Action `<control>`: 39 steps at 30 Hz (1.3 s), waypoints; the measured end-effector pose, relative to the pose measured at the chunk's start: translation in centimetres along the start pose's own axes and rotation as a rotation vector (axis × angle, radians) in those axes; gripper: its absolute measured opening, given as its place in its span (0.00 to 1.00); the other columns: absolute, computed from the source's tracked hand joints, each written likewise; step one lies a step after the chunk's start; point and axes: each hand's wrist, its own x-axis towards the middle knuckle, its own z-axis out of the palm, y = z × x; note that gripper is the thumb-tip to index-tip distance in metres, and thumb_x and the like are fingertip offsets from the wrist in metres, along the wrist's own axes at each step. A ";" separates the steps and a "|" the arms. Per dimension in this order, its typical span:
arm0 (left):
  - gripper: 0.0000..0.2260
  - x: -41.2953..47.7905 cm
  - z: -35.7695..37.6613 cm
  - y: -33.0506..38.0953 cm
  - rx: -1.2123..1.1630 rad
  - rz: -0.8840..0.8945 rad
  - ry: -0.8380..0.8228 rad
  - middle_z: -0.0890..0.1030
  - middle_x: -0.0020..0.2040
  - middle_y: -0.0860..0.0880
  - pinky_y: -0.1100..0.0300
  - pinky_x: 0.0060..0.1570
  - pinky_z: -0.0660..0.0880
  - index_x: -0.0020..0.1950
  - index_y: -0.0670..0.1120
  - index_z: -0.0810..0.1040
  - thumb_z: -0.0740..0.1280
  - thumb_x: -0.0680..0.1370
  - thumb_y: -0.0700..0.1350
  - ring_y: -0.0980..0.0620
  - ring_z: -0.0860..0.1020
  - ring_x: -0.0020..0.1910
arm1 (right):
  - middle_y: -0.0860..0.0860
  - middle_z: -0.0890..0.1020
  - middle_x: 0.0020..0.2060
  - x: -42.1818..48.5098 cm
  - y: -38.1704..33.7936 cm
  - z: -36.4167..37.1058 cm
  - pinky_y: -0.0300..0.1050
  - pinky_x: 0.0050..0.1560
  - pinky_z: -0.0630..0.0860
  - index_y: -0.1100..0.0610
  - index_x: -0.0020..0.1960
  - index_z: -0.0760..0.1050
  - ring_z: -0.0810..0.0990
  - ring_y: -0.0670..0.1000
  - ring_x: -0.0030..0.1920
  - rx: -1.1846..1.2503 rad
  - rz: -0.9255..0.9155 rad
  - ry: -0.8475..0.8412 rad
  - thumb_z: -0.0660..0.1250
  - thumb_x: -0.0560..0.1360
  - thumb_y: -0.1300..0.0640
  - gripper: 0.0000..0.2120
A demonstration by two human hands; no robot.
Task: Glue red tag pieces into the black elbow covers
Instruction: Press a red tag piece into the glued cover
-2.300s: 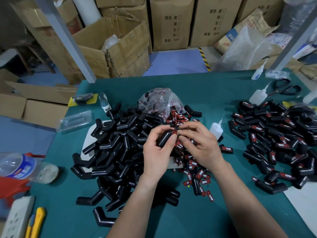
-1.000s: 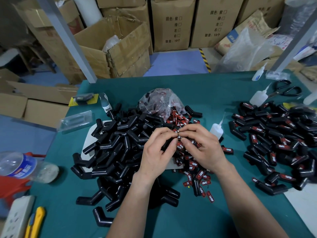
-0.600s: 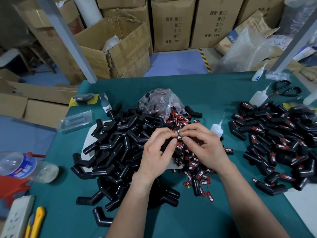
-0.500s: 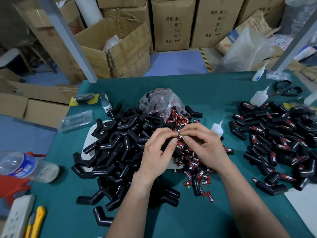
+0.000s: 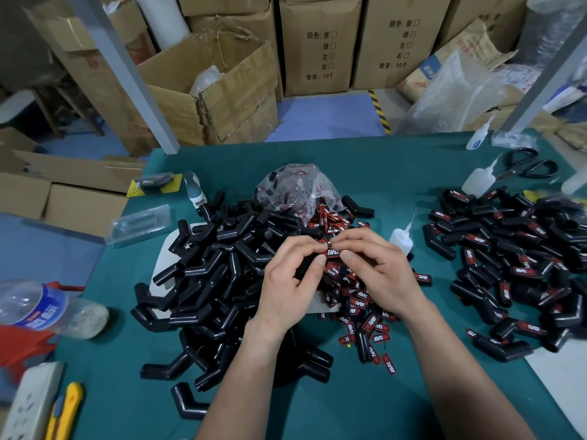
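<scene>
My left hand (image 5: 290, 281) grips a black elbow cover (image 5: 303, 266), mostly hidden under its fingers. My right hand (image 5: 378, 269) presses a red tag (image 5: 332, 253) onto that cover with thumb and fingertips. Both hands meet above the middle of the green table (image 5: 365, 173). A big heap of plain black elbow covers (image 5: 216, 274) lies to the left. Loose red tags (image 5: 359, 300) are scattered under and below my right hand. Covers with red tags on them (image 5: 514, 265) are piled at the right. A small glue bottle (image 5: 401, 238) stands just right of my right hand.
A clear bag of tags (image 5: 297, 188) sits behind the hands. More glue bottles (image 5: 478, 181) and scissors (image 5: 527, 166) lie at the far right. A water bottle (image 5: 41, 308), a power strip (image 5: 30, 404) and a yellow knife (image 5: 65, 411) are at the left edge. Cardboard boxes (image 5: 228, 87) stand beyond the table.
Both hands have stayed together over the same cover. The fingers shifted slightly and the red tag now shows between the thumbs.
</scene>
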 end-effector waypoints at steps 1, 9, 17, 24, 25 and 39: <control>0.08 0.0 0.0 0.0 -0.001 0.001 0.006 0.81 0.57 0.50 0.60 0.63 0.74 0.58 0.41 0.84 0.69 0.82 0.42 0.52 0.81 0.60 | 0.52 0.83 0.56 0.0 0.1 -0.1 0.51 0.62 0.77 0.60 0.56 0.83 0.81 0.54 0.59 0.012 0.000 0.005 0.65 0.80 0.65 0.09; 0.07 0.0 0.0 0.0 -0.019 0.033 0.029 0.81 0.57 0.50 0.59 0.62 0.75 0.58 0.41 0.84 0.69 0.82 0.41 0.50 0.81 0.59 | 0.54 0.83 0.55 0.0 -0.4 -0.1 0.45 0.59 0.77 0.57 0.58 0.82 0.82 0.53 0.58 0.030 -0.068 0.034 0.70 0.78 0.63 0.10; 0.11 -0.1 0.1 0.2 -0.043 0.030 0.026 0.79 0.61 0.56 0.62 0.64 0.74 0.64 0.45 0.81 0.69 0.83 0.44 0.52 0.80 0.62 | 0.55 0.82 0.53 0.0 -0.1 -0.3 0.45 0.59 0.76 0.63 0.54 0.84 0.82 0.52 0.55 -0.076 -0.116 0.055 0.72 0.75 0.66 0.09; 0.13 0.0 -0.3 1.2 -0.311 -0.200 0.036 0.84 0.60 0.50 0.57 0.60 0.77 0.65 0.59 0.80 0.70 0.81 0.49 0.47 0.82 0.60 | 0.57 0.82 0.53 0.0 -0.1 -0.3 0.44 0.57 0.77 0.63 0.53 0.83 0.82 0.53 0.54 -0.087 -0.201 0.081 0.73 0.73 0.67 0.09; 0.12 0.1 -0.3 1.4 -0.328 -0.244 0.029 0.84 0.58 0.50 0.59 0.59 0.77 0.63 0.61 0.82 0.70 0.81 0.50 0.49 0.83 0.58 | 0.57 0.82 0.53 0.0 -0.1 -0.3 0.44 0.57 0.77 0.63 0.54 0.83 0.82 0.53 0.54 -0.087 -0.212 0.079 0.73 0.73 0.68 0.09; 0.07 0.2 -0.2 2.3 -0.416 -0.354 0.083 0.86 0.50 0.53 0.61 0.52 0.78 0.54 0.60 0.86 0.71 0.78 0.50 0.55 0.83 0.49 | 0.54 0.82 0.54 -0.1 0.5 0.1 0.47 0.59 0.77 0.58 0.59 0.80 0.82 0.54 0.56 0.000 -0.149 0.073 0.72 0.76 0.61 0.12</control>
